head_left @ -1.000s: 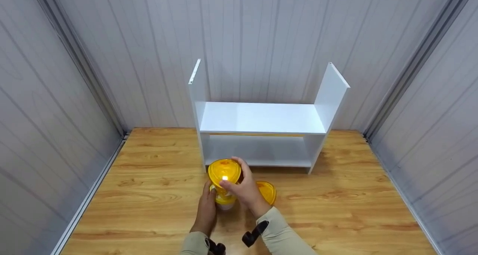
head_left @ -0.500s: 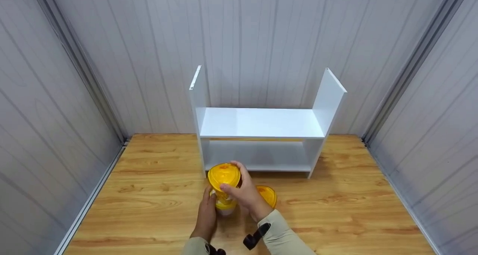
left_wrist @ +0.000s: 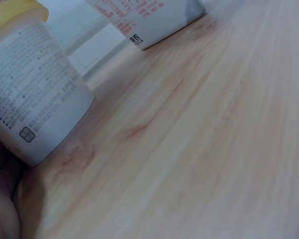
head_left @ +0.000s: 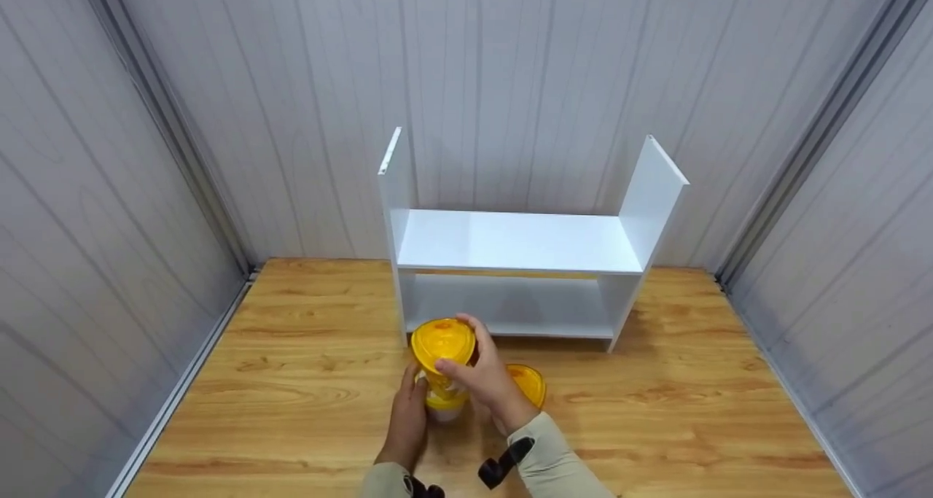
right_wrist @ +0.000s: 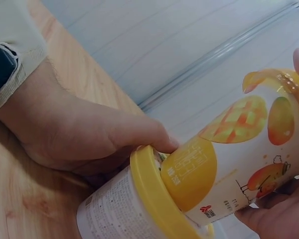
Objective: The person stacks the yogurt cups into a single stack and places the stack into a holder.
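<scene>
Yellow-lidded mango-print plastic cup stacked on white yellow-lidded cup on wooden table, before white shelf unit. Right hand grips upper cup, fingers curled round. Left hand clasps lower cup, thumb against side. Third yellow-lidded cup just right.

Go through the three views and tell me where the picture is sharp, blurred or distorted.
Head view: sharp and evenly lit, wide-angle bending of the wall lines, a soft shadow under the white shelf. Left wrist view: pale and hazy, the bottom cup close, its small print soft, the wooden table smeared. Right wrist view: dim, the top cup and left hand fairly clear, the wall behind soft.
</scene>
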A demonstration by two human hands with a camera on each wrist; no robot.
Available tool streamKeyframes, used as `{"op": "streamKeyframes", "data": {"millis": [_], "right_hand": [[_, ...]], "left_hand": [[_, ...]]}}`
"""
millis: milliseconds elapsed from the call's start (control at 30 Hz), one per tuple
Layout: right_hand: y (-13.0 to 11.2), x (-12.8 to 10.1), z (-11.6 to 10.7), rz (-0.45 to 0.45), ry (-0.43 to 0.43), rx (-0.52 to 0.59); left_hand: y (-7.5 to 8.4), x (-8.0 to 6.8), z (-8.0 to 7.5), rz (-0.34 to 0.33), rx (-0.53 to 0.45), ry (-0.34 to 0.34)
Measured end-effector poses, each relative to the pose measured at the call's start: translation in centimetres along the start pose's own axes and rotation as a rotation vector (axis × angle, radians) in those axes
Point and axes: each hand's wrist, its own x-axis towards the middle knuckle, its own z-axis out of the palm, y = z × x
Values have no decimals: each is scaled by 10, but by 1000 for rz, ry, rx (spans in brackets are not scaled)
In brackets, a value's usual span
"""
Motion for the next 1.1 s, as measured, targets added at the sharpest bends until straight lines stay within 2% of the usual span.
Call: {"op": "streamKeyframes", "data": {"millis": [233,400,533,700,900,1100], "right_hand": [[-3,3,1,-70,-12,-9],[-4,3,-1,-16,6,-4],[-4,2,-4,-34,-18,-1],[-3,-1,-12,-120,-46,5],[-6,-5,-30,-303,-15,-32],[-12,-9,-50,-326,65,-80]], "left_hand": [[3,3,-1,24,-20,-13],[4,3,-1,-3,-23,-11],[2,2,0,-24,-43,-13],[0,1,0,-14,-58,-14],[-1,0,0,43,-9,-2],[-4,-1,-2,74,25,5]]}}
